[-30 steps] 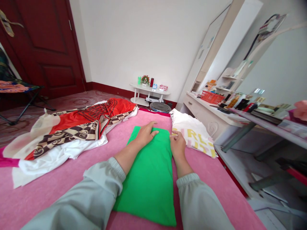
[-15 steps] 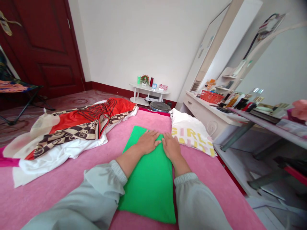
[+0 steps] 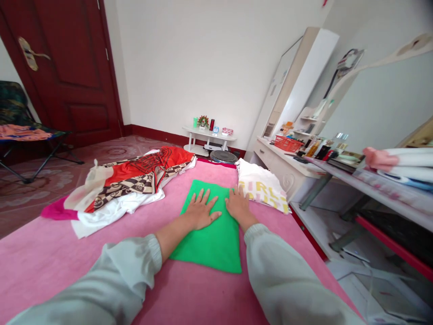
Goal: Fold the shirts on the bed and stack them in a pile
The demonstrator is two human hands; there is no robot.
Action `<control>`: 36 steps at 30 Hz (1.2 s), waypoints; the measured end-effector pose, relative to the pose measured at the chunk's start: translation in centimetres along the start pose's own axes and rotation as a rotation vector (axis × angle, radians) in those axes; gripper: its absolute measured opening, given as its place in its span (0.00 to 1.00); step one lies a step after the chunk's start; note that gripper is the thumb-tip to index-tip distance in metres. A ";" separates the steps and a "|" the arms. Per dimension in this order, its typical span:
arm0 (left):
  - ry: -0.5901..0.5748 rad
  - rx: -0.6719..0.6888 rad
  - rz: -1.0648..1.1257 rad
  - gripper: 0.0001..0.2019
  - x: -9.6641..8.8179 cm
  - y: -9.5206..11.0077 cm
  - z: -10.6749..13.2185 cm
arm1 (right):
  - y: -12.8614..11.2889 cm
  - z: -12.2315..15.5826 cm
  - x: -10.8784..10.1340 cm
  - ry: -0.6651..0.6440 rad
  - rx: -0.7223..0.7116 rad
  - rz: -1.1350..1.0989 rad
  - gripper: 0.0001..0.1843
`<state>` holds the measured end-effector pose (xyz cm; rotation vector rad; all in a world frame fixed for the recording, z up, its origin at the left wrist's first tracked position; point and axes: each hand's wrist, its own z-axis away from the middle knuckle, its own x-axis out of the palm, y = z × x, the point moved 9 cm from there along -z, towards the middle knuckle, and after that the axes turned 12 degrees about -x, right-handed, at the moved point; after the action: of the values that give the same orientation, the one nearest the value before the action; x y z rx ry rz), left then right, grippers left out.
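Note:
A bright green folded cloth (image 3: 211, 247), likely a garment, lies flat on the pink bedspread (image 3: 192, 293) in front of me. My left hand (image 3: 200, 212) rests palm down on its upper left part, fingers spread. On its upper right edge lies my right hand (image 3: 238, 206), also palm down with fingers apart. Close beyond the right hand is a white shirt (image 3: 262, 183) with yellow and pink lettering. To the left is a pile of clothes: a red garment (image 3: 149, 162) with a checkered border, over a white one (image 3: 122, 211).
A dressing table (image 3: 270, 151) with a red basket (image 3: 289, 143) and bottles stands to the right. A low white stand (image 3: 204, 131) is by the far wall. At left are a folding chair (image 3: 20, 122) and a dark red door (image 3: 67, 67).
My left hand's fingers have spread wider on the green cloth. My view has shifted, so the clothes pile and the furniture appear in different places.

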<state>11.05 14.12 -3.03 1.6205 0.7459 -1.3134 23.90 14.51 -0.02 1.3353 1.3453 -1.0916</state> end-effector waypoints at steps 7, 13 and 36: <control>0.102 -0.031 0.037 0.39 -1.4 -3.7 4.7 | -2.2 3.6 1.7 -0.005 -0.146 -0.129 0.33; 0.182 -0.130 0.024 0.31 -2.6 -7.3 5.1 | -0.3 4.1 1.9 0.018 -0.024 -0.073 0.34; -0.076 -0.120 -0.048 0.51 -3.7 -8.4 12.5 | -7.0 10.9 -1.9 0.072 -0.421 -0.134 0.32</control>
<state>-2.50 6.58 -2.13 1.4579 0.8061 -1.3303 17.06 3.27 -0.27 0.9927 1.6305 -0.7921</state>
